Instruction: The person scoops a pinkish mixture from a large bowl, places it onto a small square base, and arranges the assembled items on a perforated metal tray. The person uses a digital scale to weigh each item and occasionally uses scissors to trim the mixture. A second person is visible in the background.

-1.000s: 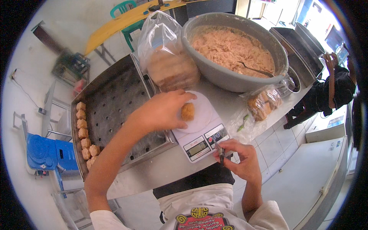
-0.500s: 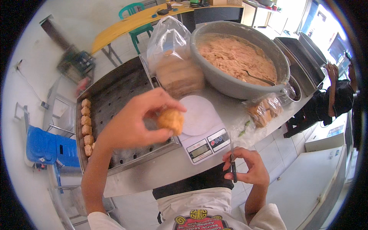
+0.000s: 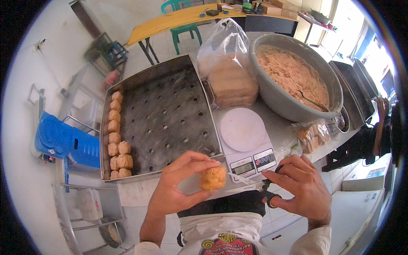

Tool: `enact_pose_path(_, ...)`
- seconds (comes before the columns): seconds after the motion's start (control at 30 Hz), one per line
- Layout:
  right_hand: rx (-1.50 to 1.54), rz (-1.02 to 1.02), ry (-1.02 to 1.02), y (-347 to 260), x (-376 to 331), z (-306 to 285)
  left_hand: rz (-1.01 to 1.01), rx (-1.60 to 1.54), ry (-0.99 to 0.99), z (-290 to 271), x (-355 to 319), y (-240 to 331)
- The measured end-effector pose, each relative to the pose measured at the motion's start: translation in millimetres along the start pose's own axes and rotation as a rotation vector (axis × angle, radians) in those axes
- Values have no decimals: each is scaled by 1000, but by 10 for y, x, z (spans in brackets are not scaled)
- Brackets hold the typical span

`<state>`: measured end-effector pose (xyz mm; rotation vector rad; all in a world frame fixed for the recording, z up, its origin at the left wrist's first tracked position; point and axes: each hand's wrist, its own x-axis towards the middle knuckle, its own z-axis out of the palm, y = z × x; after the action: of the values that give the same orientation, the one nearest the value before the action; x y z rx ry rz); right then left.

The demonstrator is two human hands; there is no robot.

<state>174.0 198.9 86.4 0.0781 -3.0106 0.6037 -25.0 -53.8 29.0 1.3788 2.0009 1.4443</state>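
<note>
My left hand [image 3: 172, 182] pinches a golden-brown fried tofu cube [image 3: 212, 179] between thumb and fingers, in front of the kitchen scale. In my right hand [image 3: 305, 183] is a pair of scissors [image 3: 266, 187] with black handles, its blades pointing left at the tofu cube. A small gap seems to lie between blade tips and cube. Just beyond the scissors stands the white kitchen scale [image 3: 242, 129], its round platform bare. To the left, a large perforated metal tray [image 3: 170, 114] holds several similar cubes [image 3: 114, 126] along its left side.
Behind the scale are a plastic bag of stacked brown slabs [image 3: 233, 85] and a big grey basin [image 3: 293, 111] of pinkish paste with a spoon. A bag of tofu pieces [image 3: 313, 137] lies at right. Another person [image 3: 361, 144] is at the far right.
My left hand has brought the tofu cube from over the scale's edge toward me. My right hand has raised the scissors and turned them to point left. The view has shifted.
</note>
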Motion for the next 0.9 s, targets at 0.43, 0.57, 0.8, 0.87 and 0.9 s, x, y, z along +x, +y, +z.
enact_pose_path(0.43,-276,-45,-104,-311,268,-251,-29,-13,92,90,-92,-3)
enact_pose_path(0.57,-328,-85,-174,-326,308,-277,-19,4,133,116,-117,-97)
enact_pose_path(0.8,-384,-124,-178,-369,391,-295,-27,89,88,63,-86,-28)
enact_pose_path(0.87,-398,-120,-182,-373,393,-305,-17,105,81,54,-96,-13)
enact_pose_path(0.9,-404,-121,-185,-372,395,-305,-14,105,84,54,-95,-8)
